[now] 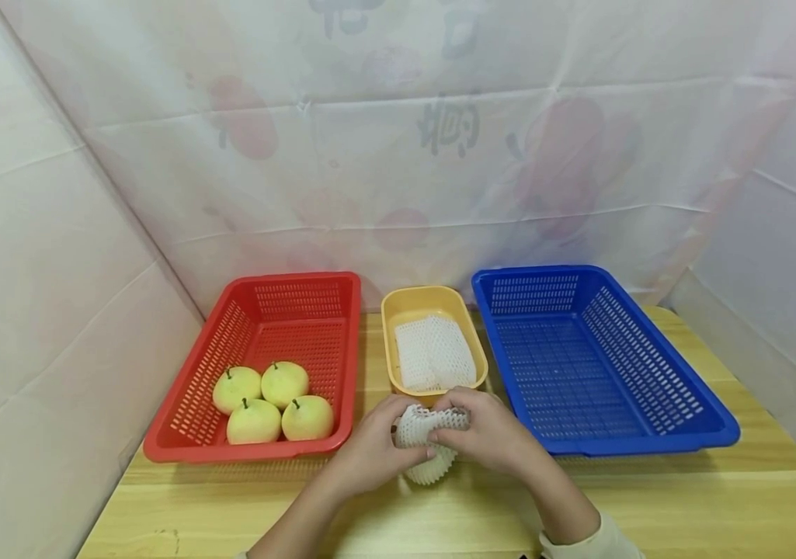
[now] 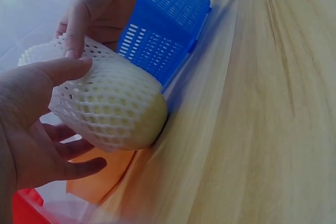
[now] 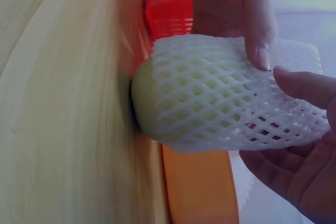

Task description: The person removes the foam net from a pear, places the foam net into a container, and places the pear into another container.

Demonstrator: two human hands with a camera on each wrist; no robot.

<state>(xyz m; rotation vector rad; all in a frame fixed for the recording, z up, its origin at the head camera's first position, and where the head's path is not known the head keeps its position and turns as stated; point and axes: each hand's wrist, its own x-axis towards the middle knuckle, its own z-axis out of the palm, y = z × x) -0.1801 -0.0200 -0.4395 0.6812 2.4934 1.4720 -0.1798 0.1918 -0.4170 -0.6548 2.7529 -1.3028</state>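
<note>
A pale yellow pear [image 3: 143, 95] sits on the wooden table, mostly covered by a white foam net sleeve [image 1: 420, 428]. Its lower end shows bare past the mesh in both wrist views. My left hand [image 1: 375, 448] holds the net from the left, thumb on the near side and fingers behind. From the other side my right hand [image 1: 487, 432] pinches the net's upper part between thumb and fingers. The two thumb tips are close together on the mesh. The net's top end stands loose above the fruit.
At left, a red basket [image 1: 352, 365] holds several pears [image 1: 254, 421]. Behind the hands is a yellow tray [image 1: 392, 341] with flat foam nets [image 1: 434, 353] in it. A blue basket [image 1: 572, 349] stands at right. Printed cloth [image 1: 398, 155] hangs behind the table [image 1: 677, 505].
</note>
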